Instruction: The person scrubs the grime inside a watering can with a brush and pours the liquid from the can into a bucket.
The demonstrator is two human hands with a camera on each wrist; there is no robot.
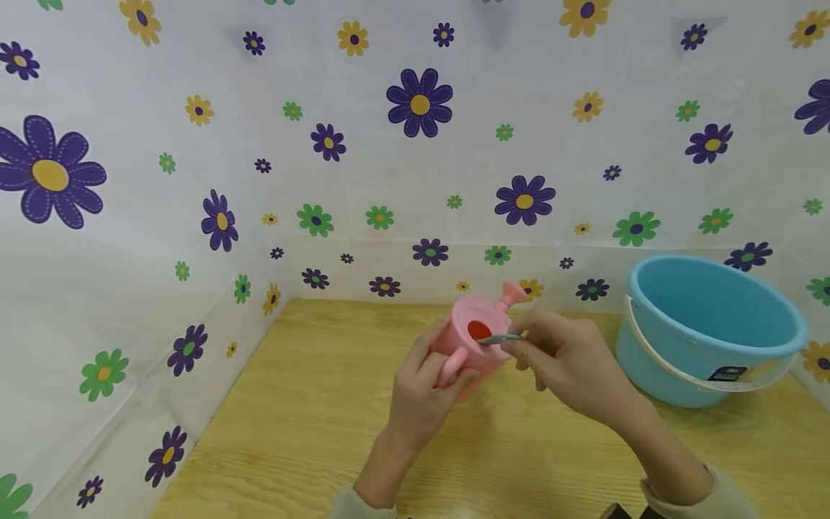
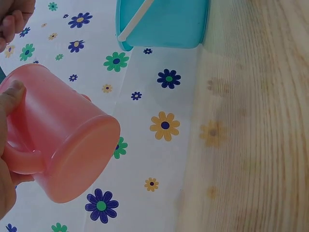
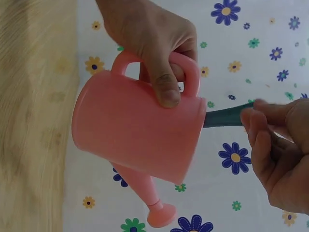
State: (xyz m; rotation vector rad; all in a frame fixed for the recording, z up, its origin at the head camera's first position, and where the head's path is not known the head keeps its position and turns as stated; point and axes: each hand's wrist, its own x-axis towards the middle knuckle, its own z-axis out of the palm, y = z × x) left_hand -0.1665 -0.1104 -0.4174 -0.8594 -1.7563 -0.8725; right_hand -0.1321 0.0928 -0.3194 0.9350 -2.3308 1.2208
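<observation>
A pink watering can [image 1: 491, 362] is held up over the wooden table by my left hand [image 1: 421, 386], whose fingers go through and around its loop handle. The thumb presses on the can's side in the right wrist view. Its round top opening faces up toward me and looks red inside. With fingertips and thumb, my right hand [image 1: 573, 360] pinches a slim blue-grey handle [image 3: 224, 117]. The handle's far end goes into the can's opening, so what is on it is hidden. The spout [image 1: 512, 294] with its flared head points away to the right.
A light blue bucket [image 1: 661, 360] with a white carrying handle stands on the wooden table [image 1: 311, 404] at the right, beyond my right hand. A white sheet [image 1: 363, 180] printed with flowers hangs behind the table and along its left side.
</observation>
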